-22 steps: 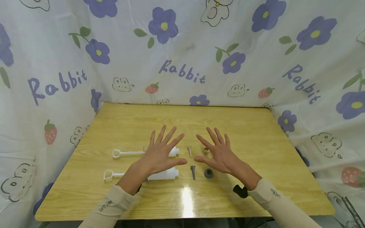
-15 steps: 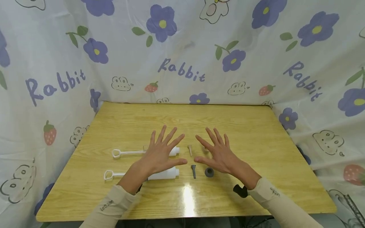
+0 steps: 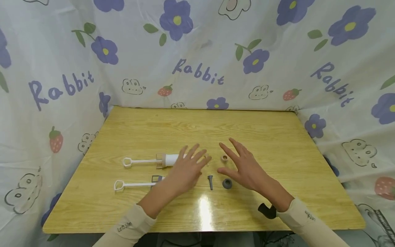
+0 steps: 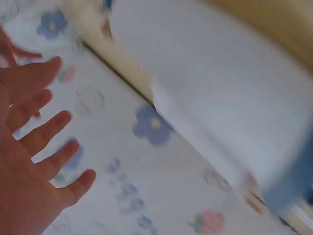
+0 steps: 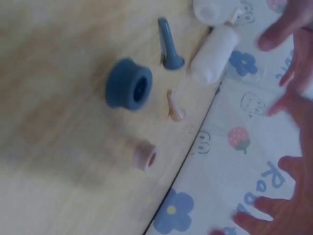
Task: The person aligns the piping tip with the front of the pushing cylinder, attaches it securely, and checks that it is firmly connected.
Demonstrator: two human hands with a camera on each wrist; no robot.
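- Patterned sheet (image 3: 197, 73): creased white material printed with flowers, backing your work area; judged no obstacle.
- Worktop (image 3: 262, 130): flat, glossy, wood-grained; the glare near its front edge could mislead your eye. Low friction is a judgement, so lift small parts rather than drag them.
- Far plunger tube (image 3: 171, 160) and near plunger tube (image 3: 139, 184): both lie sideways on the worktop, the near one largely covered by your left hand (image 3: 183, 171). White cylinders, apparently smooth plastic, with slim rods ending in angular loops. One has a beige collar (image 3: 159, 161), the other a grey collar (image 3: 155, 178). Take the barrel, not the rod; the plunger would probably slide.
- Left hand: fingers apart, above the tubes, grasping nothing; contact cannot be confirmed.
- Right hand (image 3: 242, 168): fingers extended, thumb apart, holding nothing, near the round parts. Lower fingertips squarely.
- Grey ring (image 3: 227, 184): squat, waisted, hollow, matt. Pinch across opposite sides.
- Grey nozzle (image 3: 210, 182): lying down, tapered with a flared end. Grip the flare; it may roll.
- Beige ring (image 5: 144, 155): smaller, bored through the centre; same pinch.
- Beige nozzle (image 5: 175, 108): slimmest part, lying beside your left fingertips in the head view; avoid brushing it.
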